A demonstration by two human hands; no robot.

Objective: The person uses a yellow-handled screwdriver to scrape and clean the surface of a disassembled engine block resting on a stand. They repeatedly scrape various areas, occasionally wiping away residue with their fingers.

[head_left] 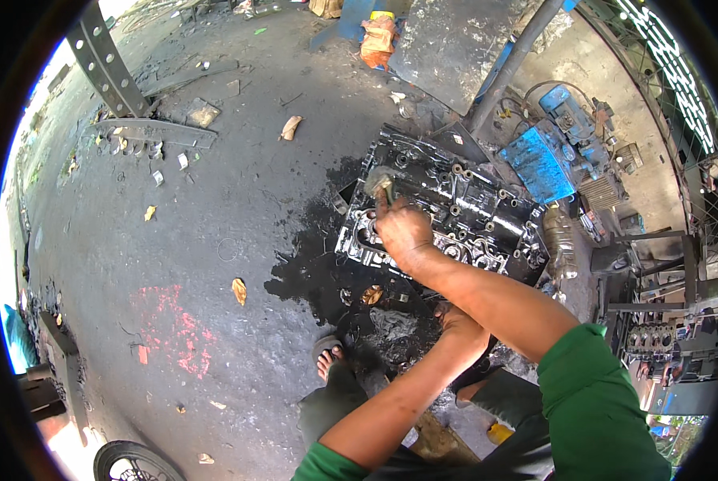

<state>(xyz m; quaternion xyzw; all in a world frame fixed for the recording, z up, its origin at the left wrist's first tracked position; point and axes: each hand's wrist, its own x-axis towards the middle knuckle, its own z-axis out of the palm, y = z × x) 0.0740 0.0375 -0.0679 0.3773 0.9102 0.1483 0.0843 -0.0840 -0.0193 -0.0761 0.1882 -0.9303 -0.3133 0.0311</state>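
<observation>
Engine casting, wet and black with a bright, hole-lined lower edge, lies just right of the frame's centre, slanting down to the right on the ground. Your right hand is over its left part, grip clamped on a brush-like tool whose greyish head meets the upper-left surface. Your left hand is below the casting, partly behind your right forearm; you cannot tell whether its grip is apart or together. A dark wet patch spreads left of the casting, and a blue machine stands at upper right.
</observation>
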